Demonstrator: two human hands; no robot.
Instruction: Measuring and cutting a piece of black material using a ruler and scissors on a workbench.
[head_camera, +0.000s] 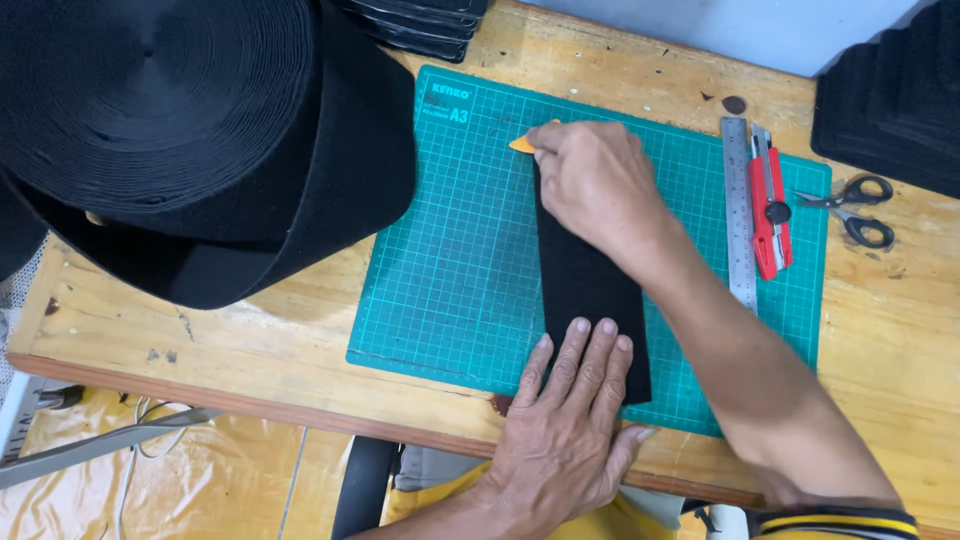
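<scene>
A strip of black fabric (585, 275) lies lengthwise on a green cutting mat (455, 270). My left hand (565, 430) presses flat on the strip's near end, fingers together and stretched out. My right hand (595, 185) rests on the far end of the strip, closed on a small orange piece (524, 143), which looks like tailor's chalk, whose tip pokes out to the left at the strip's far corner.
A large roll of black fabric (190, 130) fills the table's left side. A steel ruler (740, 210), a red utility knife (768, 205) and black scissors (860, 210) lie at the mat's right edge. Black stacks sit at the back right (890, 95) and back middle (420, 25).
</scene>
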